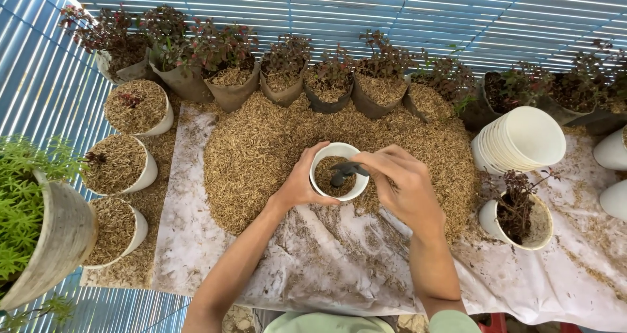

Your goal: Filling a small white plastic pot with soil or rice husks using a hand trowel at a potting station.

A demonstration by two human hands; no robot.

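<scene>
My left hand (302, 183) grips the side of a small white pot (321, 156) that is partly filled with brown husks and sits on a big heap of rice husks (261, 150). My right hand (401, 183) pinches a small dark object (346, 171), maybe a bit of black plastic or a seedling, over the pot's mouth.
Dark grow bags with reddish seedlings (281, 78) line the back. Husk-filled white pots (121, 166) stand at left, next to a large pot with a green plant (39, 235). A stack of white pots (522, 140) lies at right, above a potted seedling (519, 215). A white sheet (326, 261) covers the ground.
</scene>
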